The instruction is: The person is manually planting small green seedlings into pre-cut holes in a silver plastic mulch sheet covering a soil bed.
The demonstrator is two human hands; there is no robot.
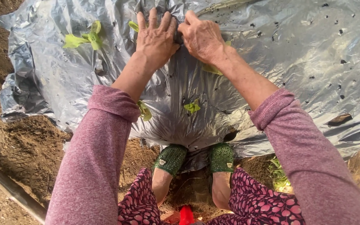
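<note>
left hand [157, 37]: fingers spread, pressing flat on silver plastic sheet [296, 62]
right hand [201, 37]: pinching the sheet beside a seedling [192, 106]

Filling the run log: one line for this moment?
left hand: pressing plastic sheet | right hand: pressing sheet | seedling: through hole, nearer feet

The person wears a long-sleeved knit top in heathered mauve-pink; each sleeve ends in a plain folded cuff partway along the forearm, leaving the lower forearms and both hands bare. The left hand [157, 37] and right hand [201, 37] carry no gloves, rings or watch. The trousers [255, 204] are dark maroon, printed all over with small pink petal-shaped spots. The shoes [171, 158] are green slip-ons with a fine textured pattern and a small pale emblem near each opening; the ankles are bare.
</note>
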